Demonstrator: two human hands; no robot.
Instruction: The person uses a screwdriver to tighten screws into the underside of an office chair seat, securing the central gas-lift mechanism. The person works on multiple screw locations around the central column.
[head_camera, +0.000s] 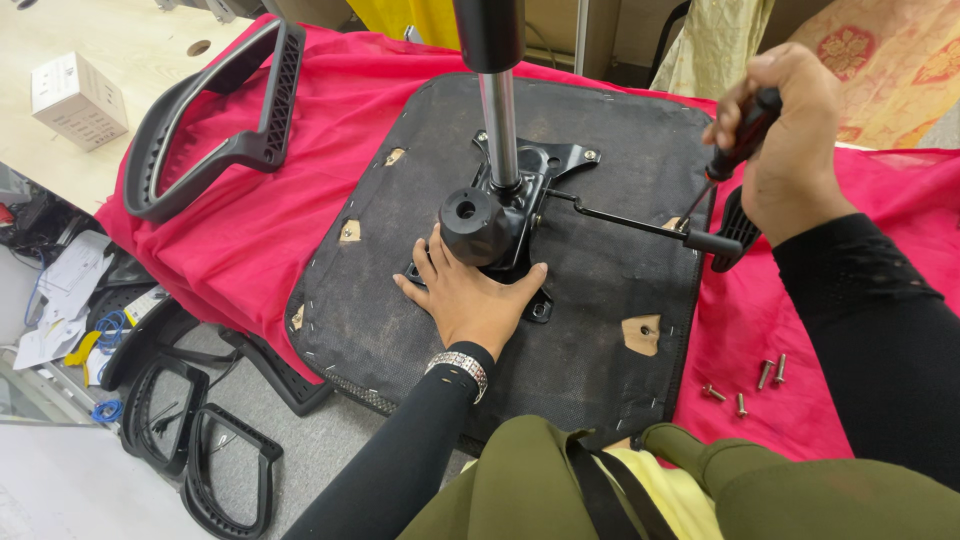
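Note:
An upturned black chair seat lies on a red cloth. A black metal mechanism plate with a round knob is bolted at its middle, and a chrome gas-lift column rises from it. My left hand rests flat on the plate just below the knob, fingers spread. My right hand is closed around the black handle of a screwdriver, held above the seat's right edge near the end of the lever.
Several loose bolts lie on the cloth at the right. A grey armrest sits at the cloth's left. More armrest frames lie on the floor. A white box stands on the wooden table.

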